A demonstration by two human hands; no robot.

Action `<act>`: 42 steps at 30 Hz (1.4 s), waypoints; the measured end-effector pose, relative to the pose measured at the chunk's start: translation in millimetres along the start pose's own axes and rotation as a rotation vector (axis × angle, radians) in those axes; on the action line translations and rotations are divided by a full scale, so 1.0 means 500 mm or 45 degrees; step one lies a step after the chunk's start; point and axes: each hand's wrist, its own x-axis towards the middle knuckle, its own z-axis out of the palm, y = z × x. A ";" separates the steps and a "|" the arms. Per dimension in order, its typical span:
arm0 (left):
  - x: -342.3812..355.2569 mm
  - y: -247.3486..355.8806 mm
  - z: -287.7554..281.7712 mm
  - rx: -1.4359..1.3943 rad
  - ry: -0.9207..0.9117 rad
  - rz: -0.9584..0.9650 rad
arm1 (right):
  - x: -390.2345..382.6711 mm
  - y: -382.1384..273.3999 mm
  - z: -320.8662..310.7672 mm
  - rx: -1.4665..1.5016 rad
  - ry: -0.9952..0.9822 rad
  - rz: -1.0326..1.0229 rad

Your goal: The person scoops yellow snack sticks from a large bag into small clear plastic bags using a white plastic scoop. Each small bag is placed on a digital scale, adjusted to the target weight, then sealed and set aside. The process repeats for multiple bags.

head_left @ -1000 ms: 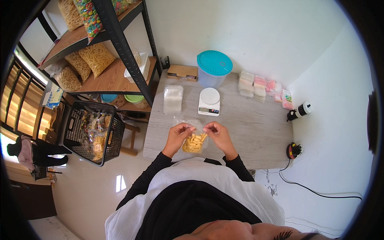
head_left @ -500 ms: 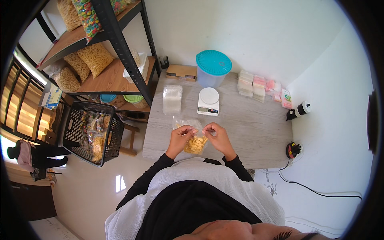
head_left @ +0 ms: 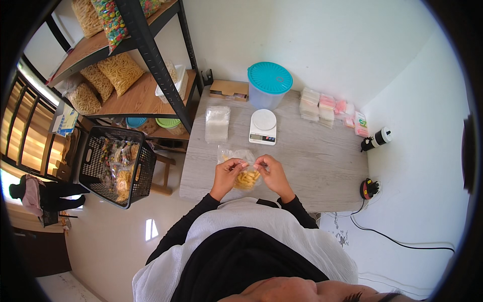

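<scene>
My left hand (head_left: 226, 177) and my right hand (head_left: 274, 178) pinch the top of a clear plastic bag of curved yellow snack pieces (head_left: 247, 181) near the table's front edge. Fingertips of both meet the bag's upper edge, a little apart. Another crumpled clear plastic piece (head_left: 231, 152) shows just behind my hands. Beyond it stand a white digital kitchen scale (head_left: 262, 132) and, to its left, a stack of clear flat bags (head_left: 217, 123).
On the table (head_left: 317, 166) are a lidded tub (head_left: 269, 83), cardboard box (head_left: 229, 89) and packets (head_left: 322, 108). A black cylinder (head_left: 375, 141) and power plug (head_left: 369, 189) are at right. Left: shelving (head_left: 121, 108) with snack sacks, a black basket (head_left: 90, 166) of bags, a distant person (head_left: 48, 196).
My hands have stayed on the bag's top while their fingers shifted slightly. The bag of snacks has drawn up a little under my hands, more hidden by them.
</scene>
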 end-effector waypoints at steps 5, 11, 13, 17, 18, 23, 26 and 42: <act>-0.002 0.004 -0.001 0.039 0.013 0.044 | -0.004 -0.007 -0.008 0.082 -0.007 0.002; -0.004 0.015 0.001 0.037 0.034 0.063 | -0.005 0.018 -0.018 0.107 -0.016 0.036; -0.004 0.012 0.001 0.037 0.035 0.063 | -0.007 0.022 -0.015 0.094 -0.005 0.029; -0.004 0.004 0.001 0.028 0.044 0.061 | -0.007 0.016 -0.007 0.061 0.033 0.000; -0.004 0.003 0.001 0.029 0.045 0.061 | -0.007 0.015 -0.007 0.054 0.035 -0.007; -0.004 0.004 -0.002 0.085 0.017 0.081 | -0.004 0.015 -0.003 0.011 0.048 -0.121; -0.007 0.015 0.009 0.073 0.004 0.081 | -0.005 0.008 0.003 -0.023 0.029 -0.134; -0.010 0.017 0.010 0.303 -0.023 0.190 | -0.005 0.009 0.010 0.047 0.053 -0.122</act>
